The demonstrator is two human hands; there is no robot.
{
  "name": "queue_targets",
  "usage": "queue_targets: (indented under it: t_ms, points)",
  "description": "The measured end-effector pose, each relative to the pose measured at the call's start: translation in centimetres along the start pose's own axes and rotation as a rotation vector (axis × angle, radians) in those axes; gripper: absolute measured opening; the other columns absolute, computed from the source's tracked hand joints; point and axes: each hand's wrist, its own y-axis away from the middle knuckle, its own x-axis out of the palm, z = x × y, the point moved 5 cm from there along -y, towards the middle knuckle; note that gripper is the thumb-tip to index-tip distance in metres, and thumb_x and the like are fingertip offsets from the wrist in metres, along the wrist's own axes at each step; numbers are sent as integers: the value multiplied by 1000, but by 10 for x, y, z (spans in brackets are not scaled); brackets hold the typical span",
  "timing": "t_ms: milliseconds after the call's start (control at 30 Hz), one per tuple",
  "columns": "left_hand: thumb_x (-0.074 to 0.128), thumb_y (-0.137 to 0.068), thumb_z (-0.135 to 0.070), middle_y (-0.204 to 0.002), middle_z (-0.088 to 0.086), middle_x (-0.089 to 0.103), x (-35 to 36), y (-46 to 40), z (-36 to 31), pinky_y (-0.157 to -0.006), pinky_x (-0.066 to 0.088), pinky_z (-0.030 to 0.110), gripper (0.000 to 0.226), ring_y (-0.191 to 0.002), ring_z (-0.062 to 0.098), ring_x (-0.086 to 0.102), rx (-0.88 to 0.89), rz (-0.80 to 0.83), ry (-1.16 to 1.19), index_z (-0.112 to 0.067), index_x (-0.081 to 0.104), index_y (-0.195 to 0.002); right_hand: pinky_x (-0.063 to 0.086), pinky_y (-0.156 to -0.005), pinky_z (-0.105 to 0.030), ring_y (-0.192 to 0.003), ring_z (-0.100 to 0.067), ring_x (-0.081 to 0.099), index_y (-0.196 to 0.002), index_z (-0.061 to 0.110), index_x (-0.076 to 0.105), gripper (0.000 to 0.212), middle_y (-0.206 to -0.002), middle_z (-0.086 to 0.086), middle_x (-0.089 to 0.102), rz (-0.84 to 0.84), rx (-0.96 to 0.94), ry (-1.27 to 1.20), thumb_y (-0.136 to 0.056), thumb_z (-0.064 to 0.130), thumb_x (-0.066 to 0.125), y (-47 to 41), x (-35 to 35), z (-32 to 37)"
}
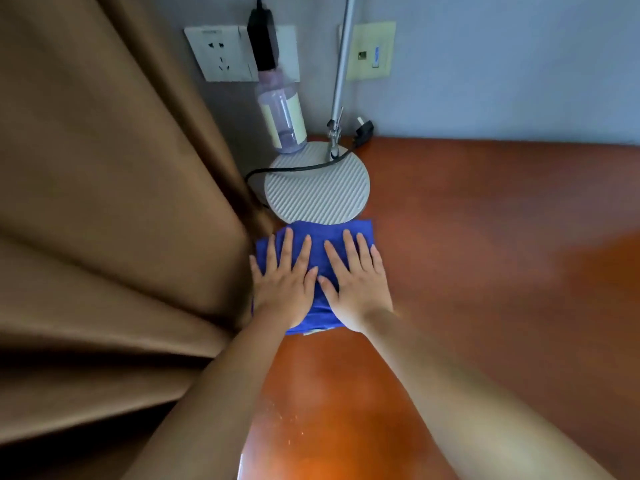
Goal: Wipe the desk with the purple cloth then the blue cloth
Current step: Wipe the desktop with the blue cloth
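No writing can be read on the clear plastic bottle's cream label. A folded blue cloth is pressed onto the glossy reddish-brown wooden desk by the left hand and right hand, fingers flat and spread, beside a brown curtain.

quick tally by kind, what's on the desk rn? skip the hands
Cloth: 1
Lamp base: 1
Bottle: 1
Plug: 1
Total: 4
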Motion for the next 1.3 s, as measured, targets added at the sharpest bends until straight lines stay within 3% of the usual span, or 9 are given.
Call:
queue_targets:
  t_ms: [300, 433, 533, 633, 700, 833, 1033, 1233, 1300]
  points:
    - [-9, -90, -50, -162, 2, -9, 11, 23, 2, -117, 7, 55, 63, -148, 27, -7, 44, 8, -3, -28, -14, -148, -13, -116, -37, -148, -21, -12, -154, 30, 6, 80, -162, -5, -6, 36, -6, -11, -81, 62, -7, 21, 4, 6]
    - [25, -92, -43, -135, 13, 55, 17, 70, 0, -101, 34, 66, 58, -123, 36, 51, 91, -87, 14, -19, 56, -134, 5, -112, -39, -143, -27, 24, -143, 27, 43, 73, -154, -9, 31, 17, 24, 1, -85, 63, 14, 69, 9, 12]
    - [33, -91, -40, -119, 12, 64, 19, 93, -5, -104, 28, 64, 50, -114, 34, 52, 142, -144, -17, -17, 66, -119, 24, -100, -37, -116, -28, 50, -112, 22, 65, 53, -122, -8, 60, -103, 55, 17, -86, 57, 35, 91, 8, 18]
    - [31, -92, -41, -134, 11, 56, 21, 91, -3, -107, 17, 62, 53, -130, 33, 41, 135, -134, -35, -18, 58, -131, 29, -101, -37, -108, -29, 54, -108, 17, 64, 44, -114, -8, 59, -193, 50, -31, -89, 47, 37, 85, -2, 13]
    - [27, -94, -43, -145, 9, 47, 21, 83, -2, -108, 22, 58, 57, -137, 32, 35, 144, -108, -36, -17, 45, -141, 29, -110, -38, -121, -28, 49, -118, 13, 61, 49, -129, -11, 55, -149, 20, -34, -91, 42, 32, 72, -4, 8]
    - [20, -95, -45, -152, 9, 38, 15, 51, -1, -106, 36, 56, 60, -139, 33, 35, 121, -77, -17, -17, 34, -147, 4, -118, -32, -145, -22, 21, -145, 9, 38, 69, -154, -8, 32, -75, -38, -102, -93, 45, 12, 42, -3, 1]
    - [-10, -88, -50, -162, 3, -5, 5, 9, -3, -117, 8, 51, 70, -148, 28, -4, 53, -76, -27, -24, -4, -153, 10, -119, -32, -142, -23, 30, -143, 7, 43, 63, -149, -10, 41, -149, -117, -93, -95, 41, 22, -13, -11, -12]
    - [-16, -83, -51, -162, 2, -9, 12, 31, -2, -118, 3, 50, 69, -148, 27, -10, 74, -32, -46, -25, -17, -147, -5, -119, -34, -149, -22, 6, -152, 8, 17, 74, -160, -10, 13, -20, -58, -3, -90, 44, -2, 13, -2, 1]
    - [-12, -85, -50, -162, 2, -3, 17, 52, -2, -117, 3, 51, 67, -149, 27, -4, 93, -2, -54, -26, -12, -147, 4, -118, -36, -146, -26, 18, -149, 4, 27, 72, -157, -14, 21, 9, 18, 53, -91, 39, 3, 36, 5, 12]
